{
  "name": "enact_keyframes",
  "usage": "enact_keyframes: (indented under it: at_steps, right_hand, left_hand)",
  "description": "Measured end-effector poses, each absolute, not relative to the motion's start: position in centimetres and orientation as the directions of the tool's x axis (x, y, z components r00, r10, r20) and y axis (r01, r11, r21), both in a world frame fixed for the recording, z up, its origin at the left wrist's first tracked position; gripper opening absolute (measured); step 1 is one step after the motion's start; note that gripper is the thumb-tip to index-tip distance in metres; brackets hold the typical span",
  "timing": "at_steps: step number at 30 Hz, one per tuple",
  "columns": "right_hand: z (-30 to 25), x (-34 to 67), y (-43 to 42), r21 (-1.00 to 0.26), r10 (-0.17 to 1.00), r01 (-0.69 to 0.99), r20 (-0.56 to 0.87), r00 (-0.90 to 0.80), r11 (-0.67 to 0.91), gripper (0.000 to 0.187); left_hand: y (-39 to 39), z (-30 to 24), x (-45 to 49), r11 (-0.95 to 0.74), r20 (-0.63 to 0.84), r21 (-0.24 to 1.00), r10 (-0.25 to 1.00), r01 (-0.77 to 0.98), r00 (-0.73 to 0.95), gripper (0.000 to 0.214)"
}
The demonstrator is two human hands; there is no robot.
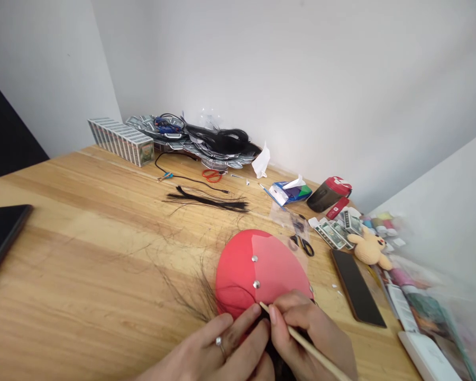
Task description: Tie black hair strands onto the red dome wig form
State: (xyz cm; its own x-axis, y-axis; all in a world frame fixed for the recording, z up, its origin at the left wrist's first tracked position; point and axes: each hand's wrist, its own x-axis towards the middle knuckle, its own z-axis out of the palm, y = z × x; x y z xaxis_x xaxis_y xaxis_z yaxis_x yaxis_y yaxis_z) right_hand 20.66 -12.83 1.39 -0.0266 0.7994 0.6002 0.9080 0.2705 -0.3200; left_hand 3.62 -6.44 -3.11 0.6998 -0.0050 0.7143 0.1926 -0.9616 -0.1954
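A red dome-shaped cap (257, 270) with silver round studs lies on the wooden table (83, 254), and dark hair strands (194, 296) spread from under its near edge. My left hand (222, 349), wearing a ring, grips the cap's near edge. My right hand (305, 328) pinches a thin wooden stick (305, 341), whose tip touches the cap near the left hand's fingertips. Both hands hide the cap's lower part.
Behind the cap lie a bundle of black hair strands (206, 200), red-handled scissors (212, 175) and black-handled scissors (302, 245). A black phone (357, 288) and plush toy (368, 250) stand right, a dark tablet (2, 233) left, and stacked boxes (121, 142) at the back.
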Motion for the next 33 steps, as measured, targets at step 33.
enact_keyframes:
  at_steps: [33]
  right_hand:
    - [1.7,20.9,-13.4,-0.556,0.838,0.782,0.539,0.084,0.28,0.016]
  left_hand:
    - [-7.1,-1.8,3.3,-0.971,0.705,-0.08,0.105,0.225,0.701,0.036]
